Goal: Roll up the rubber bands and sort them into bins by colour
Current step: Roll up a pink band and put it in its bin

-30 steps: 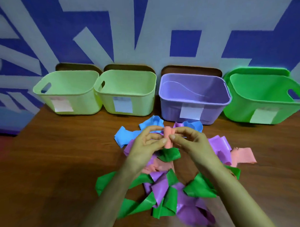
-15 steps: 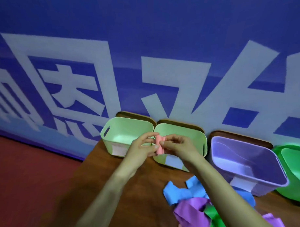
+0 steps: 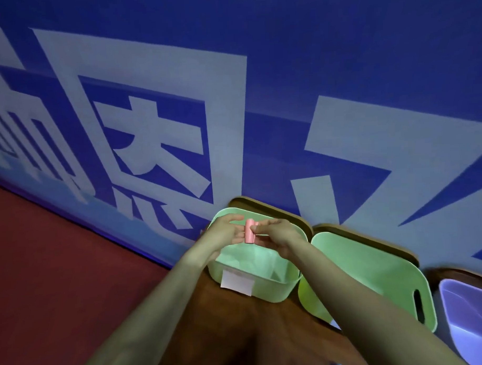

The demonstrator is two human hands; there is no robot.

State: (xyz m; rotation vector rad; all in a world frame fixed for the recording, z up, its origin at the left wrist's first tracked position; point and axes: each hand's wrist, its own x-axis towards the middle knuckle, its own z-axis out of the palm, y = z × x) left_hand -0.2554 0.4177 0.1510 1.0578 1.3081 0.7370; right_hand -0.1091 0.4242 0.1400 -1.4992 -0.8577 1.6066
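Note:
A small rolled pink rubber band (image 3: pixel 249 234) is held upright between both hands above the far-left pale green bin (image 3: pixel 265 289). My left hand (image 3: pixel 227 232) pinches its left side with thumb and fingers. My right hand (image 3: pixel 281 235) pinches its right side. Both hands hover over the bin's open top. A white label sits on that bin's front wall. The pile of loose bands lies out of view.
A second pale green bin (image 3: pixel 374 281) stands just right of the first, and a purple bin (image 3: pixel 468 316) shows at the right edge. All rest on a brown wooden table (image 3: pixel 239 332) against a blue-and-white wall. Red floor lies to the left.
Both hands carried the pink roll from over the pile leftward to above the far-left green bin. The view swung left and up, so the pile dropped out of sight.

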